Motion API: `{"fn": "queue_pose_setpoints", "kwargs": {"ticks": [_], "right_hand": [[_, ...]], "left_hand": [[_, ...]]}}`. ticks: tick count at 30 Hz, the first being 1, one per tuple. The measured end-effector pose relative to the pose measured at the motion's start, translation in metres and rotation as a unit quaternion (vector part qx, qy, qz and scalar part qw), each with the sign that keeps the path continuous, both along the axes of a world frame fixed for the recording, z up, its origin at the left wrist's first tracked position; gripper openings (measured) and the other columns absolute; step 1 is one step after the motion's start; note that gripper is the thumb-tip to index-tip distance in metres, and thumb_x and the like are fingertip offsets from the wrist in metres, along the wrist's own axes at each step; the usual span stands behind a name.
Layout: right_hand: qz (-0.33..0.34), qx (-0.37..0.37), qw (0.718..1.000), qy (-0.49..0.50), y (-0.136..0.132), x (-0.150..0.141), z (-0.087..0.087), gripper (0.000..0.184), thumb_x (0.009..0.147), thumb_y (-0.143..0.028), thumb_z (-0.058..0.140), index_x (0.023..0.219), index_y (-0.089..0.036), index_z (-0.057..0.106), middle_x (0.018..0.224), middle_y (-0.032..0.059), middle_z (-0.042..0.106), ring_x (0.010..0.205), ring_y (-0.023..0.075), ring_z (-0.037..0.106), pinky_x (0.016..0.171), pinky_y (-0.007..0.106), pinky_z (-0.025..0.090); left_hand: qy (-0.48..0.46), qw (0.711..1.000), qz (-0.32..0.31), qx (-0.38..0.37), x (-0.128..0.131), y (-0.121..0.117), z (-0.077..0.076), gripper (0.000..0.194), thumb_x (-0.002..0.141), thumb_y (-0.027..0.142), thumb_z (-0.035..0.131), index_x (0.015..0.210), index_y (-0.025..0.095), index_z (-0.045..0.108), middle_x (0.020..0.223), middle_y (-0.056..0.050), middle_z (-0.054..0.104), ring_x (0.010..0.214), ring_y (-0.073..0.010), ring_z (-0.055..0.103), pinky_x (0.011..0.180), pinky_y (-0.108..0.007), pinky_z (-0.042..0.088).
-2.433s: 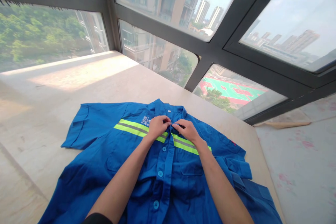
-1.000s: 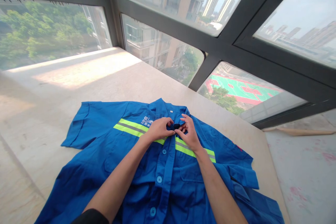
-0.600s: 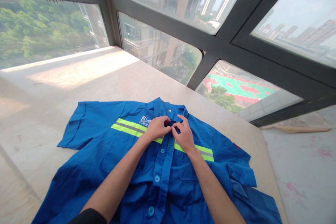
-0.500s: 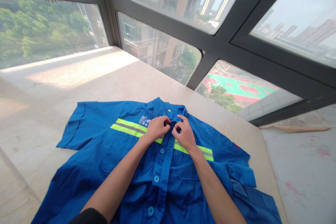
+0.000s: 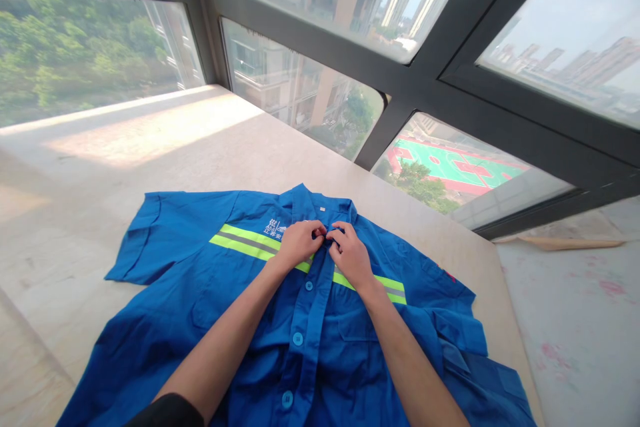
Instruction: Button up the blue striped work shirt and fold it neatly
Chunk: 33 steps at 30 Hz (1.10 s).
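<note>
A blue short-sleeved work shirt (image 5: 240, 320) lies front side up, its collar (image 5: 303, 202) pointing away from me. Yellow-green and grey reflective bands cross its chest, and several blue buttons run down the front strip; one button (image 5: 298, 339) shows below my hands. Near the top of the strip, under the collar, my left hand (image 5: 300, 243) pinches the shirt's front edge. Right beside it my right hand (image 5: 351, 255) grips the other front edge with bent fingers. Whatever lies between the fingertips, perhaps a button, is hidden.
The shirt rests on a pale marble-like ledge (image 5: 165, 163). Dark window frames (image 5: 320, 30) stand along its far side, with trees, buildings and a sports court outside. To the right is a white surface with pink flowers (image 5: 560, 320). Sunlight falls on the ledge at the far left.
The fingers of my right hand have curled in closer to my left fingertips; its raised index finger has come down. My left hand keeps its pinch almost unmoved.
</note>
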State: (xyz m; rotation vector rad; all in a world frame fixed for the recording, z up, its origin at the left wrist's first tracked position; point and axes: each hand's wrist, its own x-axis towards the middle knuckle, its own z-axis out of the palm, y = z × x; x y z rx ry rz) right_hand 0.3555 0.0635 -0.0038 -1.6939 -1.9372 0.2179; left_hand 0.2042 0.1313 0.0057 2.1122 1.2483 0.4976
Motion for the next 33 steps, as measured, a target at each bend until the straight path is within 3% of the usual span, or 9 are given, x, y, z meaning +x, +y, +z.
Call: {"fn": "queue_pose_setpoints", "kwargs": {"ticks": [4, 8, 13, 16, 22, 28, 33], "right_hand": [[0.017, -0.002, 1.000, -0.023, 0.000, 0.000, -0.002, 0.046, 0.083, -0.005, 0.043, 0.116, -0.025, 0.068, 0.130, 0.0086, 0.055, 0.103, 0.0226, 0.061, 0.085, 0.035, 0.053], [-0.051, 0.009, 0.999, -0.013, -0.001, -0.001, 0.001, 0.033, 0.089, -0.015, 0.047, 0.111, -0.024, 0.070, 0.117, 0.0087, 0.062, 0.097, 0.0225, 0.063, 0.081, 0.034, 0.053], [-0.041, 0.020, 0.999, 0.002, 0.000, 0.002, 0.002, 0.020, 0.092, -0.027, 0.053, 0.102, -0.021, 0.069, 0.101, 0.0092, 0.067, 0.090, 0.0216, 0.064, 0.076, 0.031, 0.051], [-0.027, 0.007, 0.999, 0.017, 0.001, 0.006, -0.002, 0.015, 0.090, -0.024, 0.054, 0.095, -0.021, 0.067, 0.094, 0.0068, 0.069, 0.088, 0.0212, 0.065, 0.076, 0.030, 0.050], [-0.005, -0.004, 0.997, 0.079, 0.004, 0.008, -0.008, 0.020, 0.086, -0.016, 0.051, 0.099, -0.022, 0.066, 0.099, 0.0046, 0.070, 0.090, 0.0202, 0.066, 0.079, 0.030, 0.050], [0.013, -0.010, 0.995, 0.097, 0.005, 0.009, -0.008, 0.016, 0.090, -0.021, 0.052, 0.095, -0.021, 0.067, 0.092, 0.0062, 0.067, 0.085, 0.0202, 0.064, 0.077, 0.031, 0.050], [0.015, -0.007, 0.996, 0.084, 0.006, 0.009, -0.004, 0.021, 0.082, -0.011, 0.052, 0.092, -0.020, 0.068, 0.090, 0.0063, 0.066, 0.086, 0.0205, 0.063, 0.079, 0.032, 0.050]], "left_hand": [[-0.030, 1.000, 0.003, -0.007, -0.001, 0.000, 0.000, 0.024, 0.081, 0.021, 0.054, 0.096, 0.024, 0.072, 0.088, -0.001, 0.073, 0.083, -0.0183, 0.065, 0.068, -0.025, 0.042], [-0.070, 0.997, 0.001, -0.040, -0.001, 0.001, 0.001, 0.026, 0.081, 0.021, 0.053, 0.101, 0.019, 0.069, 0.085, -0.001, 0.072, 0.077, -0.0163, 0.064, 0.067, -0.024, 0.044], [-0.101, 0.993, -0.012, -0.056, -0.001, 0.004, 0.002, 0.025, 0.078, 0.017, 0.053, 0.097, 0.017, 0.068, 0.084, -0.003, 0.071, 0.074, -0.0151, 0.063, 0.067, -0.023, 0.046], [-0.111, 0.992, -0.027, -0.054, -0.001, 0.004, 0.001, 0.025, 0.077, 0.016, 0.052, 0.096, 0.016, 0.068, 0.082, -0.002, 0.070, 0.073, -0.0147, 0.063, 0.067, -0.023, 0.046], [-0.145, 0.986, -0.050, -0.065, -0.002, 0.007, -0.004, 0.028, 0.074, 0.013, 0.052, 0.097, 0.015, 0.067, 0.082, -0.002, 0.071, 0.072, -0.0138, 0.063, 0.068, -0.022, 0.048], [-0.033, 0.996, -0.070, -0.036, -0.003, 0.008, -0.001, 0.037, 0.073, 0.009, 0.051, 0.103, 0.018, 0.071, 0.096, -0.005, 0.073, 0.086, -0.0189, 0.066, 0.080, -0.027, 0.050], [0.029, 0.997, -0.074, 0.018, 0.000, 0.005, 0.000, 0.036, 0.082, 0.012, 0.048, 0.105, 0.021, 0.074, 0.101, -0.007, 0.071, 0.097, -0.0225, 0.064, 0.087, -0.031, 0.048]]}}
